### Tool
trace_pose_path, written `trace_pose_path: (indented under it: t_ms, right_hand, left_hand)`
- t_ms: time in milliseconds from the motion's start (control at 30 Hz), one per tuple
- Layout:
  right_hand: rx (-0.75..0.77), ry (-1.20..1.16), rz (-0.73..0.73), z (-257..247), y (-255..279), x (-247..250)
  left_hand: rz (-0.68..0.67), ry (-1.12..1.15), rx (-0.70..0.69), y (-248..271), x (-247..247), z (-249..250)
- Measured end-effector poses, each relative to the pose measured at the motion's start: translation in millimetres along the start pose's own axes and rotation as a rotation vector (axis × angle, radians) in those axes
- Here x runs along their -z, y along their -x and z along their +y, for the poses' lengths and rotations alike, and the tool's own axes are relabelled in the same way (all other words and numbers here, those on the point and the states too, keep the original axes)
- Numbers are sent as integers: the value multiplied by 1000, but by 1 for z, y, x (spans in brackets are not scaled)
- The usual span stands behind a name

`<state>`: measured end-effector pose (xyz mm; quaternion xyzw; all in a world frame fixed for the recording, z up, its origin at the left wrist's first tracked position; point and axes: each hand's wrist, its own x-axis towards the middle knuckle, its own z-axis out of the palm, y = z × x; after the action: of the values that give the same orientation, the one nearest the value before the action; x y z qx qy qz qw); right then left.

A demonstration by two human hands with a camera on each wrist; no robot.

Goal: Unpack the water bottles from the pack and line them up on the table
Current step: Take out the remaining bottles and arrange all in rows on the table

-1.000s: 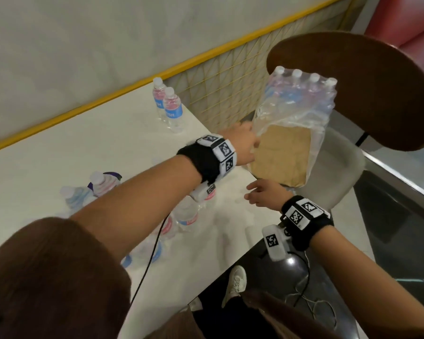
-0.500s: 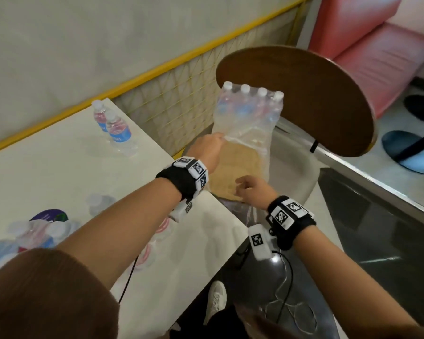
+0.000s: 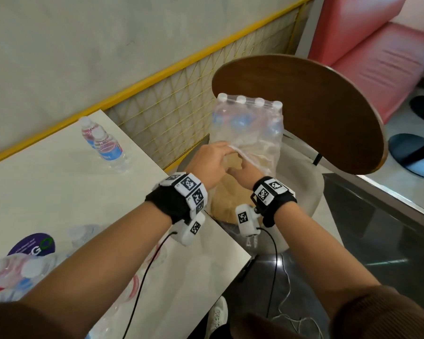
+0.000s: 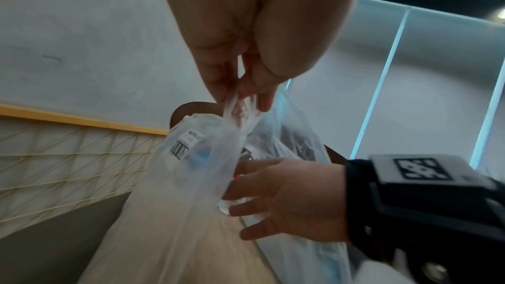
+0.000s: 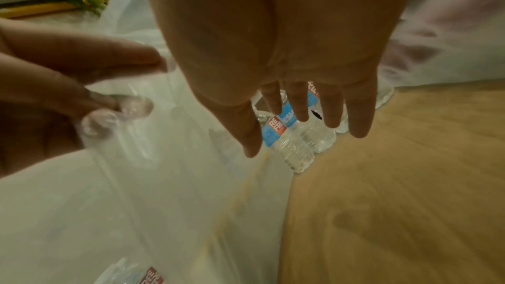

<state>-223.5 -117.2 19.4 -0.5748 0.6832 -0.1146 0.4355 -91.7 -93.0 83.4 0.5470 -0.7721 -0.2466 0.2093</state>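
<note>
A shrink-wrapped pack of water bottles (image 3: 250,123) leans on a chair seat, caps up, with its cardboard base (image 3: 220,204) facing me. My left hand (image 3: 227,149) pinches a torn edge of the clear wrap (image 4: 196,159) between thumb and fingers (image 4: 218,85). My right hand (image 3: 240,168) reaches into the opening with its fingers (image 5: 300,111) straight, just short of blue-labelled bottles (image 5: 289,137) and holding nothing. Two bottles (image 3: 103,145) stand upright at the far side of the white table (image 3: 47,187). Several more lie at its near left (image 3: 15,272).
The chair has a brown wooden backrest (image 3: 316,113) right behind the pack and a white seat (image 3: 304,182). A yellow mesh fence (image 3: 169,106) runs along the table's far edge. A pink bench (image 3: 377,45) stands further right. Cables hang from both wrists.
My right hand has risen from below the pack into its opening. My left hand has shifted from the pack's side to pinching and lifting the wrap's edge. My view has turned right.
</note>
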Motion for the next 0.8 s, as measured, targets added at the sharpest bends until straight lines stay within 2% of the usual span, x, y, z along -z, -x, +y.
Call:
trace_pose_path:
  t_ms: [100,167,300,333,433,467,633,700,800]
  right_hand:
    - [39,-27,56,6,-5,6]
    - [65,137,47,15,-9,4]
    - [-33,507,-169,45,4,-37]
    - [-43,565,-163,55,10,-51]
    - [5,611,23,78,19,-75]
    - [19,612,38,84,17,-75]
    - [12,809,-167,98,10,-65]
    - [46,854,-160,92,9,-58]
    - [99,839,-128,82,9,-31]
  left_hand:
    - [-70,11,22,-20,1,-5]
    - [-95,27,42,-29,-2,-6]
    - [-86,81,67,-32,-11,-1]
    - [-93,72,65,-30,-14,-1]
    - [-111,-28,47,-23,-20,-4]
    - [-126,-51,49,-22,-20,-5]
    - [-314,-136,162,-13,-30,-19]
    - [-369,-172,210,-10,-33,-26]
    - [-389,-177,181,-6,-35,-28]
